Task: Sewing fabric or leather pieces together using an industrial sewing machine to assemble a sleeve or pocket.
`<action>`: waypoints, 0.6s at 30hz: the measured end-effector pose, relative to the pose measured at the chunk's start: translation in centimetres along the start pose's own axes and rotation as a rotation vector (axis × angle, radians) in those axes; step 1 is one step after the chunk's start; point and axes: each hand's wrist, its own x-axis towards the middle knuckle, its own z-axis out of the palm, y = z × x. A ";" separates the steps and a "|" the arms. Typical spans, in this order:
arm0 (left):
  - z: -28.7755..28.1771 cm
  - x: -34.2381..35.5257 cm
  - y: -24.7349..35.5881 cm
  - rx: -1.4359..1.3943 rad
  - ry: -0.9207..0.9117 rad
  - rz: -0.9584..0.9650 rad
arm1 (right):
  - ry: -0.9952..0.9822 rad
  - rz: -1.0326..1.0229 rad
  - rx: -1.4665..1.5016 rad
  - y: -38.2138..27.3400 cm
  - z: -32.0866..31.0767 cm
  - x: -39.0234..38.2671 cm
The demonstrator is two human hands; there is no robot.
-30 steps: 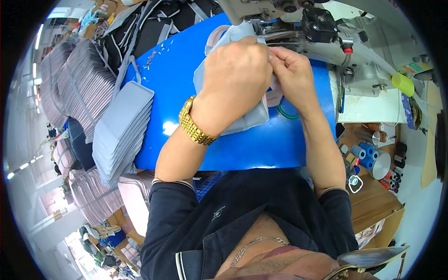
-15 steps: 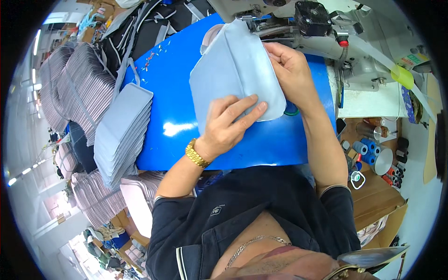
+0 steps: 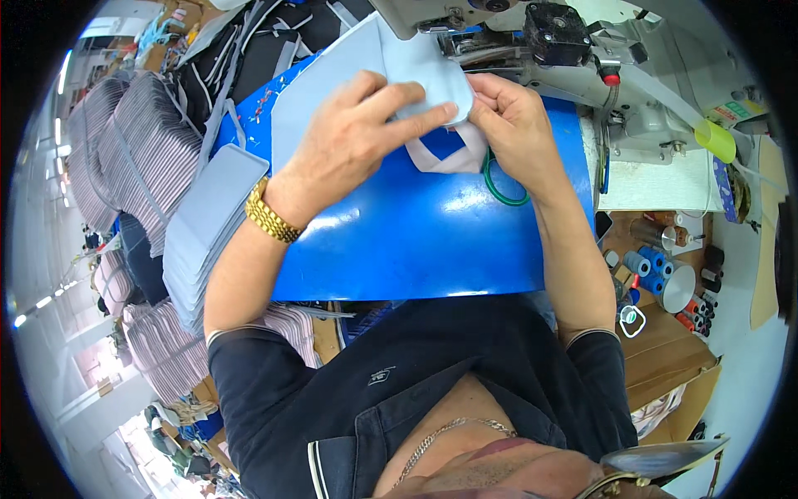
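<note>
A pale grey-blue fabric panel (image 3: 320, 83) lies on the blue tabletop (image 3: 399, 241), its far edge by the sewing machine's needle area. Flat across it rests my left hand (image 3: 353, 137), fingers spread and pressing near its right side. At the panel's right corner, my right hand (image 3: 511, 125) has thumb and fingertips pinched on the edge. A pale pinkish strap loop (image 3: 455, 160) hangs out from beneath the panel between my hands. Below my right hand lies a green loop-shaped handle (image 3: 505, 198), partly hidden.
The sewing machine (image 3: 657, 125) fills the far right. A stack of grey panels (image 3: 212, 195) stands left of the table, beside tied striped bundles (image 3: 150, 158). Thread cones (image 3: 657, 266) and a cardboard box (image 3: 665, 349) are at the right. Thread scraps (image 3: 262, 108) dot the tabletop.
The panel has turned and shifted left and away from me, uncovering the strap loop and more of the green handle. My left hand has moved up and left; my right hand stays nearly in place.
</note>
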 end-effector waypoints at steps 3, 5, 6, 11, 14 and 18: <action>0.1 0.4 -1.0 0.056 -0.062 -0.007 | -0.004 0.051 -0.047 -0.1 0.0 0.0; 0.2 0.7 -1.5 0.085 -0.052 -0.015 | 0.016 0.009 -0.102 -0.2 0.1 0.0; 0.2 0.9 -1.5 0.131 -0.111 -0.038 | -0.008 -0.009 -0.104 -0.2 0.1 0.0; 0.4 1.8 0.2 0.144 -0.072 -0.132 | 0.034 0.055 -0.091 -0.5 0.3 0.0; 0.5 2.4 1.8 0.143 -0.055 -0.263 | 0.049 0.110 -0.117 -0.6 0.5 0.1; 0.0 3.5 3.2 0.136 -0.089 -0.343 | 0.034 0.058 -0.118 -0.8 0.5 0.0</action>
